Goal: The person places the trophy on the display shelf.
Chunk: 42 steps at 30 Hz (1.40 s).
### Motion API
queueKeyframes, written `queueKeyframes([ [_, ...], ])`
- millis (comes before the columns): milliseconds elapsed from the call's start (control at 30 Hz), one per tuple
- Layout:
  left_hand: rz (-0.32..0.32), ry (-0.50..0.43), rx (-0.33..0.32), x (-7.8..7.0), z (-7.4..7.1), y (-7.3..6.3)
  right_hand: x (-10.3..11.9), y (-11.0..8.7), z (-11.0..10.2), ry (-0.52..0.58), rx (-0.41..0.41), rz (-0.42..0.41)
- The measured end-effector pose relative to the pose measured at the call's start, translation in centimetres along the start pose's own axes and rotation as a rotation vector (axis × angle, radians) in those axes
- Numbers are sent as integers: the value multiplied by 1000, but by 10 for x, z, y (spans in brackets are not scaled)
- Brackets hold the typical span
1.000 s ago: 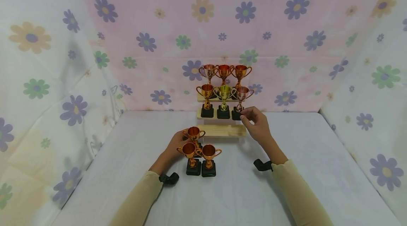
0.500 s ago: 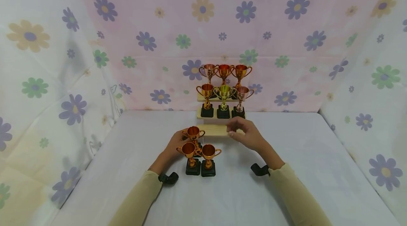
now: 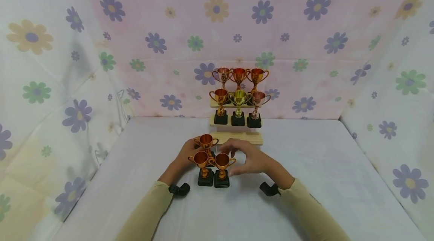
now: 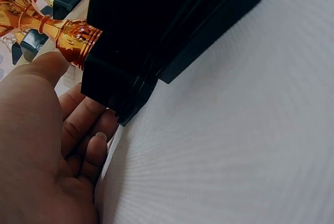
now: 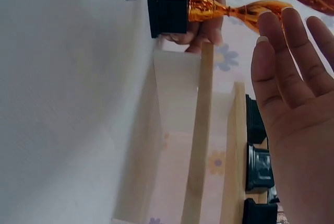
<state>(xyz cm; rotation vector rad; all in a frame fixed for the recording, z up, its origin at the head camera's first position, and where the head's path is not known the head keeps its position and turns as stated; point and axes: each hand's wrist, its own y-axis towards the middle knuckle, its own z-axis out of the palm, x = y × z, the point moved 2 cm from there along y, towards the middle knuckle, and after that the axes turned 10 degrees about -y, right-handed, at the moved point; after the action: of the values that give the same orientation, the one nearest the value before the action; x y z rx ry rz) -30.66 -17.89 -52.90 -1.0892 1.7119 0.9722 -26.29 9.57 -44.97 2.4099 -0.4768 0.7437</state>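
Three orange-bronze trophies on black bases stand close together on the table: a back trophy [image 3: 206,142], a front-left trophy [image 3: 200,160] and a front-right trophy [image 3: 222,162]. My left hand [image 3: 184,156] holds the back trophy from its left. In the left wrist view the thumb of that hand [image 4: 36,130] lies by the foot of a trophy's stem [image 4: 78,41], and its fingers are partly hidden behind the base. Beside the front-right trophy, my right hand [image 3: 249,156] is spread, thumb near the stem; nothing is held in this hand [image 5: 302,104].
Behind the hands stands a tiered wooden rack. Its lowest shelf [image 3: 242,138] is bare. Gold, yellow-gold and pinkish trophies, such as a yellow-gold trophy [image 3: 239,99], fill the two upper tiers. Flowered cloth [image 3: 288,52] hangs at the back and sides of the white table [image 3: 305,158].
My right hand has left the pinkish trophy at the right of the middle tier and moved down and left to the front-right trophy. My left hand and the three near trophies stay put.
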Motion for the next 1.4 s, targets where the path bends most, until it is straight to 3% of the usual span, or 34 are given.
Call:
queueKeyframes([
  [167,10,8,3,-1,0,0,3,1,8,-60,26,10],
  [433,-18,-41,8,0,2,1,0,2,16,-35,40,38],
  [600,-1,-24,2,1,2,1,-3,1,18,-44,53,59],
  [767,29,-1,4,2,1,2,-2,1,16,-19,62,77],
  [967,22,-31,13,3,0,2,-3,1,13,22,48,91],
  [1167,22,36,-11,1,1,2,2,0,7,37,39,107],
  [1400,15,19,-8,2,0,1,3,-1,1,29,12,112],
])
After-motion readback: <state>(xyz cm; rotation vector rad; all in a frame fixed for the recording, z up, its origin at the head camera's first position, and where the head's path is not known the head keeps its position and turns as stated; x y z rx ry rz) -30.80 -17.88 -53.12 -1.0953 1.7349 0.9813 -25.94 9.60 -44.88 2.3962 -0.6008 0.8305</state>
